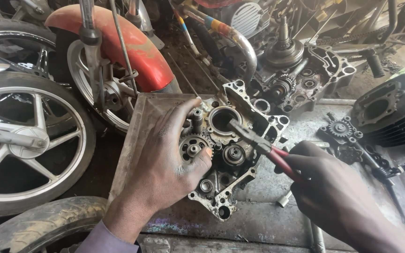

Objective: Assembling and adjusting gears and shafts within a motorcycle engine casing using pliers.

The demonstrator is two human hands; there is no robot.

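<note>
Greasy cast aluminium makes up the engine crankcase half point(233, 154) lying flat in a shallow metal tray point(139, 126) on the work desk, its open face up and studded with small steel gears and bearings. The left hand point(167, 161) lies spread over the case's left side, thumb near a gear, palm pressing down to steady it. The right hand point(326, 187) is closed around the red handles of a pair of pliers point(258, 143), whose jaws reach in toward the large round bore near the top of the case; whether the tips grip anything cannot be told. The case looks heavy and rigid for its size, with an oily film that would make it slippery, and thin lugs and mating edges that could chip if knocked. Its thick outer walls and bolt bosses seem the safest places to hold it, rather than the gears or shafts. Behind it sits a second engine case point(301, 75) with a clutch shaft, a finned black cylinder point(392, 110) lies to the right, and motorcycle wheels point(24, 136) and a red mudguard point(132, 47) stand at left.
</note>
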